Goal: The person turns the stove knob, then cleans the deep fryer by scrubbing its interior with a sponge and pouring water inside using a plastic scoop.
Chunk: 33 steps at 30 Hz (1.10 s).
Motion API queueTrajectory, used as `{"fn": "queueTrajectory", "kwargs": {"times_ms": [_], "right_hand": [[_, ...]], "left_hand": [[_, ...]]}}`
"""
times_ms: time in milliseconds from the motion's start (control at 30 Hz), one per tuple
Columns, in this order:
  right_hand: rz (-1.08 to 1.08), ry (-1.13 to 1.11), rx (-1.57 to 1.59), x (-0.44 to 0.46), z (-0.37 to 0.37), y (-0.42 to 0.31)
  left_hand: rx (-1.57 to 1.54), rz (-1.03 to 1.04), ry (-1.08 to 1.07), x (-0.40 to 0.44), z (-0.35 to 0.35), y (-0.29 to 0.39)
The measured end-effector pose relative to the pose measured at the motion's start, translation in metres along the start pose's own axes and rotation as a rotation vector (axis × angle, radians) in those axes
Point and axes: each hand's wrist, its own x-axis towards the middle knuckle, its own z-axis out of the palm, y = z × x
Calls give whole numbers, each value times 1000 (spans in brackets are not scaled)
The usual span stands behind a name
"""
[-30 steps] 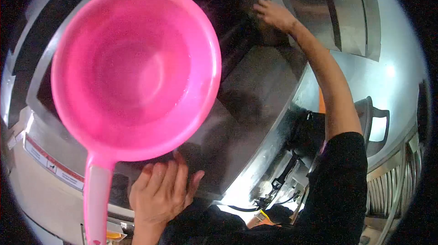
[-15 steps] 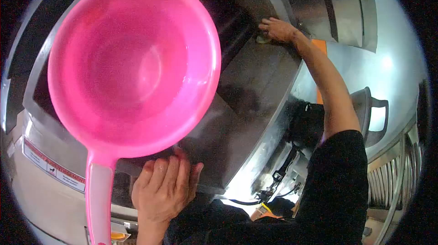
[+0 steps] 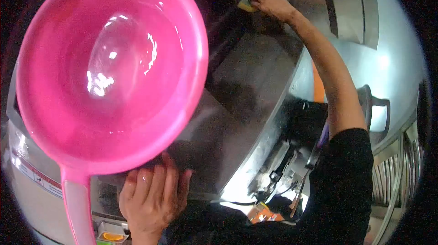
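1 head-worn camera looks forward and down; left hand near, right hand farther.

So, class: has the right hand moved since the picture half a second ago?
Yes. The right hand has moved up the image and slightly left, judged against the steel panel at upper right.

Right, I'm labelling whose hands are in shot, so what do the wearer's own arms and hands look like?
The right arm has a short, plain black sleeve that leaves the forearm bare. Neither the right hand nor the left hand wears a glove. The left forearm runs out of the picture, so its sleeve can't be made out.
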Motion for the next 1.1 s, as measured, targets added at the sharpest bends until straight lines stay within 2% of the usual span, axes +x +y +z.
{"fn": "queueTrajectory", "kwargs": {"times_ms": [67, 100, 133, 200, 267, 333, 367, 400, 467, 533, 567, 600, 667, 700, 733, 800, 867, 900, 967, 1000, 1067, 1100], "right_hand": [[209, -228, 479, -8, -10, -20], [172, -209, 350, -17, 41, -16], [170, -205, 346, -11, 48, -16], [107, -56, 335, 1, 53, -5], [-115, 138, 8, 25, 59, -3], [411, -187, 585, 36, 51, -40], [160, -271, 259, 29, 86, -46], [157, -273, 261, 31, 82, -45], [29, -416, 195, 26, 71, -43], [-53, -489, 239, 5, 28, -46], [-103, -515, 295, -3, 8, -51], [-108, -517, 292, -8, 4, -51], [-72, -469, 719, -30, 10, -45], [-74, -475, 721, -44, 15, -42], [96, -428, 575, -55, 9, -34], [260, -374, 396, -53, -8, -36], [-109, -396, 774, -55, -57, -104], [-109, -401, 771, -45, -50, -119], [-329, -94, 660, -25, -2, -154], [-335, -85, 655, -17, 21, -139], [110, -224, 296, -3, 69, -82], [23, -231, 336, 9, 73, -91]], "left_hand": [[4, -3, 31, -2, -3, -3], [-17, 9, 36, -1, -2, -4], [-37, 22, 34, -2, -3, -4], [-35, 9, 40, -3, -4, -3], [-36, 2, 44, -2, -3, -1], [-45, -15, 33, -2, -5, -2], [-42, -12, 31, -1, -4, -4], [-49, -10, 51, 1, -2, -4], [-63, -7, 68, 1, -1, -1], [-88, -2, -5, 0, -4, -2], [-103, 1, 110, 1, 2, -2], [-106, -5, 110, 2, 1, -2], [-113, -43, 91, 1, -4, -3], [-120, -57, 68, 1, -7, -3], [-122, -67, 75, 0, -8, -3], [-184, -40, 60, -1, 1, -7], [-183, -47, 29, -4, 0, -7], [-197, -46, 79, -4, 4, -7], [-200, -45, 133, -4, 5, -7], [-216, -38, 111, -5, 4, -9], [-227, -45, 96, -6, 1, -10], [-208, -36, 101, -7, 0, -9]]}}
